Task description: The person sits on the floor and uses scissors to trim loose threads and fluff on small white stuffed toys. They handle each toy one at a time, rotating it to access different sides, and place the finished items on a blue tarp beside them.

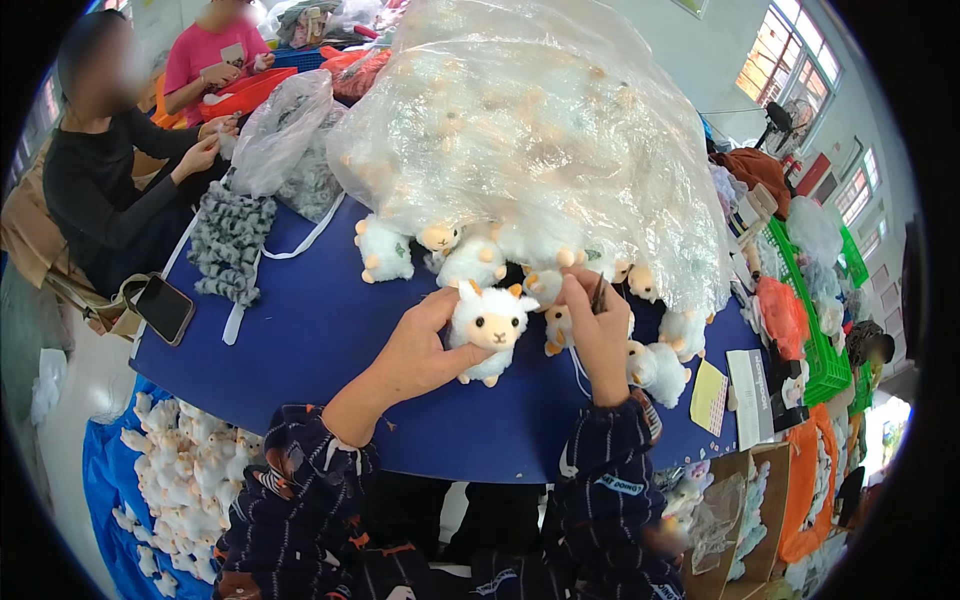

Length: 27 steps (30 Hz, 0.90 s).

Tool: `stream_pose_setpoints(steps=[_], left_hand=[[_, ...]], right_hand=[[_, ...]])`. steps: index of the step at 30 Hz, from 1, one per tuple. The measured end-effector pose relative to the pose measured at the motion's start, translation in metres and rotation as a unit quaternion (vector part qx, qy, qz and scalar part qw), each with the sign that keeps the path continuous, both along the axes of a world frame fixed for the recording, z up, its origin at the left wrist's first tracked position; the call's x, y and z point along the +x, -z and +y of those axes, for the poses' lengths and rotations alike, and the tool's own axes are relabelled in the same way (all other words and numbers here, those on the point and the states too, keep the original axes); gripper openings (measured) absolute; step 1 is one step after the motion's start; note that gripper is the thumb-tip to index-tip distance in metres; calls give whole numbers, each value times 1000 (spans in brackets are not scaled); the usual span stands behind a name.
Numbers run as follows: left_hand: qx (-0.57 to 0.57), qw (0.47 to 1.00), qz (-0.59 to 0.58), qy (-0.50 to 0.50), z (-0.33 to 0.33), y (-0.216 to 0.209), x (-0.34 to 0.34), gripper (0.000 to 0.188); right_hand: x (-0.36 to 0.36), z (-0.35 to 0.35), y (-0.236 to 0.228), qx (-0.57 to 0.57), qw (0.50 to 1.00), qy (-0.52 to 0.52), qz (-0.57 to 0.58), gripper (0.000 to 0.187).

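Many plush lambs (490,322) on blue table (320,340)

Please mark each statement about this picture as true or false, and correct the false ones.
1. The left hand holds a small white plush sheep. True.
2. The right hand is empty. False: it grips a thin dark tool; what kind cannot be told.
3. The table has a blue surface. True.
4. The big clear plastic bag holds grey fabric only. False: it is full of white plush toys.
5. A dark phone lies at the left edge of the table. True.
6. The plush sheep lies flat on the table, untouched. False: it is held in the left hand.
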<state>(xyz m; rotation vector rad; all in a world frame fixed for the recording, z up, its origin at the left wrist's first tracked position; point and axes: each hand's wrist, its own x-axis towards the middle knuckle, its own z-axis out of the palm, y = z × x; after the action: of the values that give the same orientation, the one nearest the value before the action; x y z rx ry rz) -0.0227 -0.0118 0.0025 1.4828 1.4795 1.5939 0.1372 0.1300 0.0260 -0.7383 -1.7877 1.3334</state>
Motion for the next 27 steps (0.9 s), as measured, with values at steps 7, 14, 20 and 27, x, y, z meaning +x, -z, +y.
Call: stream_pose_setpoints(steps=[7,14,20,27], left_hand=[[-69,998,10,3,-1,2,0,46],[-28,996,87,20,0,7,3,44],[141,899,-368,189,-38,-10,-22,28],[298,707,-380,518,-30,-23,-43,51]], right_hand=[[-2,-24,-4,-105,983,-152,9,27],[-12,-25,6,-320,935,-147,54,29],[3,-27,-5,-123,983,-122,64,25],[-9,-8,2,381,899,192,-101,25]])
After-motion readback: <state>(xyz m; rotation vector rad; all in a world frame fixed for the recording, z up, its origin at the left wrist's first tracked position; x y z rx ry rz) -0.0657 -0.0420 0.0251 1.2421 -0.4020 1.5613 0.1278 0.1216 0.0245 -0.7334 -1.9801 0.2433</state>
